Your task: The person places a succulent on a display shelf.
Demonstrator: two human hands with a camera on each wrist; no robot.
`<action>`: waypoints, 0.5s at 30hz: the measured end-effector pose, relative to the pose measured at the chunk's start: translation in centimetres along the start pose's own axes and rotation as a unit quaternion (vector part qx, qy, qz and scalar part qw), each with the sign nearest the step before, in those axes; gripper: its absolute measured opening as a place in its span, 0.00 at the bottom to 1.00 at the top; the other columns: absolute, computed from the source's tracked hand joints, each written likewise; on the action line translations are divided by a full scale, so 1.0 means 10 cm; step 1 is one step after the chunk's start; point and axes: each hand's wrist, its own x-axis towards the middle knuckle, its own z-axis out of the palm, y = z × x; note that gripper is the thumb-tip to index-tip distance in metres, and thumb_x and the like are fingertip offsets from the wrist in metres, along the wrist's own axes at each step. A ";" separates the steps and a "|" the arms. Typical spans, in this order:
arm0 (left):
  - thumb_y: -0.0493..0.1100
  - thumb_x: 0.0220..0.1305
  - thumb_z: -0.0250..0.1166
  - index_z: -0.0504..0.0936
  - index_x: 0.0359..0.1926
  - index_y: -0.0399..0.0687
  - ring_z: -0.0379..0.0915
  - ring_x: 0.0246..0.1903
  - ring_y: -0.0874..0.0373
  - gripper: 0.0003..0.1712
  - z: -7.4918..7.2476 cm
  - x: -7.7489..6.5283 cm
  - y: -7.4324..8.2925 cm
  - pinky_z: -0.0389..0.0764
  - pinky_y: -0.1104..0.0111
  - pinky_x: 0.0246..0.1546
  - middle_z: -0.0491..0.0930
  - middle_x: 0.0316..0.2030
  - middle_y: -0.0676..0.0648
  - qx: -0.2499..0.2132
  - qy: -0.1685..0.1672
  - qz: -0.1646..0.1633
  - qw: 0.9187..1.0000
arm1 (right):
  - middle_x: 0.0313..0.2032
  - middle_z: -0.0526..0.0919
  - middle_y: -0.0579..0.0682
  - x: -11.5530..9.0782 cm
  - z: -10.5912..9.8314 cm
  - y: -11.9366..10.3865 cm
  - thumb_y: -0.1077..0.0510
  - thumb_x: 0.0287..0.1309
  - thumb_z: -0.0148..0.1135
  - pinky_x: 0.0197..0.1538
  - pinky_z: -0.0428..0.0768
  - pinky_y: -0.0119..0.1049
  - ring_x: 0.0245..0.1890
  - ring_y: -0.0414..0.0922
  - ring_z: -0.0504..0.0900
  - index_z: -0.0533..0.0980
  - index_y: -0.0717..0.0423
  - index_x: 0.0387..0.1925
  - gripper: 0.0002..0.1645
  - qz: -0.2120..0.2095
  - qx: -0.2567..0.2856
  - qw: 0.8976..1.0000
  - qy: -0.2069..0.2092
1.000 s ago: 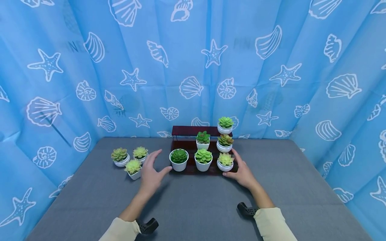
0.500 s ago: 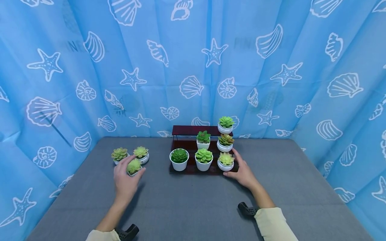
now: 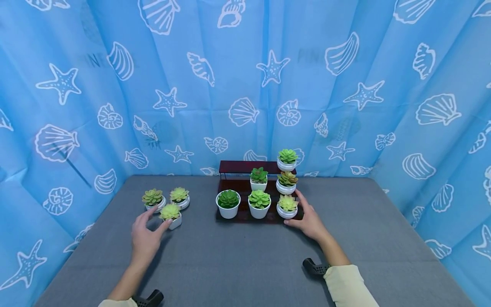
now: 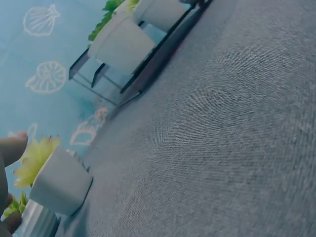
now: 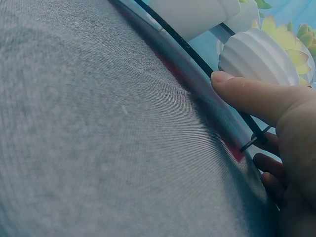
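Note:
My left hand point(image 3: 146, 238) is beside a pale-green succulent in a square white pot point(image 3: 175, 222) on the left of the table. Its fingers are spread, the thumb close to the leaves; I cannot tell whether it touches them. In the left wrist view the thumb point(image 4: 14, 148) overlaps the yellowish leaves above the white pot point(image 4: 61, 181). Right behind stand two more succulents in round white pots, one reddish-green point(image 3: 152, 197), one pale point(image 3: 179, 195). My right hand point(image 3: 310, 221) grips the right end of a dark red tiered stand point(image 3: 245, 166), thumb point(image 5: 237, 89) at its front edge by a ribbed pot point(image 5: 261, 57).
Several potted succulents stand on the tiers: a dark green one point(image 3: 228, 202), a light green one point(image 3: 259, 202) and a yellow-green one point(image 3: 287, 205) along the front. A grey cloth point(image 3: 245, 264) covers the table. A blue shell-print curtain point(image 3: 245, 85) hangs behind.
My left hand has moved left from beside the stand, around the square-potted succulent, then back to its left side. That pot now sits turned slightly. The right hand has stayed put.

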 end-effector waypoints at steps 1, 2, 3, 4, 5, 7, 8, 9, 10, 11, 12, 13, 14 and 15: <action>0.45 0.57 0.73 0.72 0.64 0.41 0.62 0.59 0.40 0.35 -0.01 0.00 0.00 0.64 0.45 0.55 0.69 0.59 0.36 -0.003 -0.013 -0.016 1.000 | 0.64 0.66 0.68 0.00 0.00 0.00 0.53 0.47 0.78 0.61 0.61 0.67 0.64 0.65 0.63 0.45 0.50 0.76 0.65 0.000 -0.001 1.000 0.000; 0.47 0.58 0.72 0.71 0.66 0.41 0.62 0.59 0.40 0.36 -0.02 0.01 0.00 0.65 0.45 0.55 0.69 0.59 0.36 -0.003 -0.027 -0.033 0.999 | 0.64 0.66 0.68 0.00 0.00 0.00 0.53 0.47 0.78 0.61 0.61 0.67 0.64 0.65 0.63 0.45 0.50 0.76 0.65 0.001 -0.002 1.000 0.001; 0.48 0.59 0.71 0.70 0.66 0.42 0.62 0.59 0.40 0.37 -0.03 0.01 -0.01 0.65 0.45 0.55 0.69 0.59 0.36 -0.004 -0.041 -0.046 0.998 | 0.63 0.66 0.69 0.00 0.00 -0.01 0.53 0.48 0.77 0.60 0.61 0.68 0.64 0.65 0.63 0.44 0.51 0.76 0.65 0.000 -0.004 1.000 -0.001; 0.49 0.60 0.71 0.69 0.67 0.42 0.62 0.60 0.40 0.38 -0.04 0.01 -0.01 0.65 0.44 0.55 0.68 0.60 0.35 -0.003 -0.055 -0.059 0.997 | 0.63 0.66 0.68 0.00 0.00 0.00 0.53 0.48 0.77 0.60 0.61 0.68 0.63 0.65 0.63 0.44 0.51 0.76 0.65 -0.001 -0.005 1.000 -0.001; 0.50 0.61 0.70 0.68 0.68 0.42 0.61 0.61 0.39 0.38 -0.05 0.01 -0.01 0.64 0.44 0.57 0.67 0.61 0.35 -0.006 -0.068 -0.068 0.995 | 0.63 0.67 0.68 0.00 -0.01 -0.01 0.52 0.47 0.78 0.60 0.61 0.68 0.63 0.65 0.63 0.44 0.51 0.76 0.65 -0.002 -0.007 1.000 0.000; 0.51 0.62 0.69 0.66 0.69 0.41 0.59 0.63 0.39 0.39 -0.06 0.01 -0.02 0.63 0.44 0.59 0.66 0.63 0.35 -0.016 -0.089 -0.081 0.993 | 0.62 0.68 0.68 0.00 -0.01 -0.01 0.52 0.47 0.78 0.60 0.62 0.67 0.62 0.65 0.64 0.45 0.50 0.76 0.65 -0.003 -0.012 1.000 0.002; 0.51 0.62 0.69 0.65 0.69 0.41 0.59 0.64 0.39 0.39 -0.06 0.01 -0.02 0.63 0.44 0.59 0.66 0.63 0.35 -0.022 -0.098 -0.086 0.991 | 0.61 0.69 0.68 0.00 -0.01 0.00 0.52 0.46 0.78 0.60 0.62 0.67 0.62 0.65 0.65 0.45 0.50 0.76 0.65 -0.003 -0.015 1.000 0.003; 0.50 0.62 0.69 0.65 0.69 0.40 0.60 0.64 0.39 0.39 -0.06 0.01 -0.03 0.63 0.46 0.60 0.66 0.64 0.35 -0.029 -0.104 -0.089 0.990 | 0.61 0.70 0.68 0.00 0.00 0.00 0.52 0.46 0.78 0.59 0.63 0.66 0.62 0.65 0.65 0.46 0.50 0.76 0.65 -0.005 -0.018 1.000 0.004; 0.49 0.63 0.69 0.64 0.70 0.40 0.60 0.64 0.40 0.39 -0.06 0.01 -0.03 0.64 0.47 0.61 0.66 0.64 0.34 -0.037 -0.109 -0.093 0.989 | 0.60 0.70 0.67 0.00 0.00 0.00 0.52 0.45 0.78 0.59 0.63 0.66 0.61 0.64 0.66 0.46 0.49 0.76 0.65 -0.005 -0.019 1.000 0.005; 0.48 0.63 0.68 0.64 0.70 0.39 0.61 0.63 0.40 0.39 -0.05 0.01 -0.04 0.65 0.48 0.61 0.67 0.63 0.34 -0.045 -0.113 -0.097 0.988 | 0.60 0.71 0.67 0.00 0.00 0.01 0.52 0.45 0.79 0.59 0.64 0.66 0.61 0.64 0.66 0.46 0.49 0.76 0.65 -0.006 -0.021 1.000 0.006; 0.48 0.63 0.68 0.63 0.70 0.39 0.62 0.62 0.40 0.40 -0.04 0.01 -0.05 0.66 0.49 0.60 0.67 0.63 0.33 -0.049 -0.115 -0.101 0.987 | 0.60 0.71 0.67 0.00 0.00 0.01 0.52 0.45 0.79 0.59 0.64 0.65 0.61 0.64 0.66 0.46 0.49 0.76 0.65 -0.006 -0.020 1.000 0.007; 0.47 0.63 0.68 0.63 0.70 0.38 0.64 0.61 0.40 0.40 -0.03 0.02 -0.05 0.67 0.50 0.60 0.68 0.62 0.32 -0.053 -0.117 -0.106 0.986 | 0.60 0.71 0.67 0.00 0.00 0.02 0.52 0.45 0.79 0.59 0.64 0.65 0.61 0.64 0.66 0.46 0.49 0.76 0.65 -0.007 -0.019 1.000 0.007; 0.46 0.63 0.68 0.62 0.71 0.38 0.64 0.61 0.40 0.40 -0.02 0.02 -0.06 0.68 0.51 0.60 0.68 0.61 0.32 -0.056 -0.119 -0.110 0.985 | 0.60 0.71 0.67 0.00 0.00 0.02 0.52 0.45 0.79 0.59 0.64 0.65 0.61 0.64 0.66 0.46 0.49 0.76 0.65 -0.006 -0.018 1.000 0.007; 0.46 0.63 0.68 0.61 0.71 0.37 0.65 0.61 0.40 0.41 -0.01 0.03 -0.07 0.69 0.51 0.59 0.68 0.61 0.31 -0.059 -0.121 -0.114 0.984 | 0.60 0.70 0.67 0.01 0.00 0.02 0.52 0.45 0.79 0.59 0.64 0.65 0.61 0.64 0.66 0.46 0.49 0.76 0.65 -0.007 -0.017 1.000 0.007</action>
